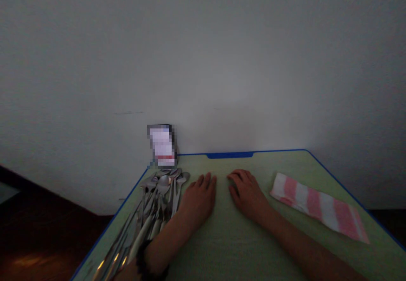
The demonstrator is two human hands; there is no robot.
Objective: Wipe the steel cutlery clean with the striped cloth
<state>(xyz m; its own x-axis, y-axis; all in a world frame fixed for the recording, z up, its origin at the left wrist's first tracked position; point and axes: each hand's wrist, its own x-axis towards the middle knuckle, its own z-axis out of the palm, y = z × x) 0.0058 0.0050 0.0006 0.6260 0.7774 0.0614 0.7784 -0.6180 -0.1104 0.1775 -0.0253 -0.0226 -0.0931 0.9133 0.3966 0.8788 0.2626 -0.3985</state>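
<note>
My left hand lies palm down on the green table, its fingers stretched forward and holding nothing. Just left of it is a pile of metal spoons and other cutlery, partly covered by my left forearm. My right hand rests on the tabletop too, fingers a little bent, the thumb apart from them, with nothing in it. To its right a folded pink and white striped cloth lies flat, apart from the hand.
A phone-like device, blurred out, leans upright against the grey wall behind the cutlery. The table has a blue edge with a blue strip at the back. Dark floor shows at the lower left.
</note>
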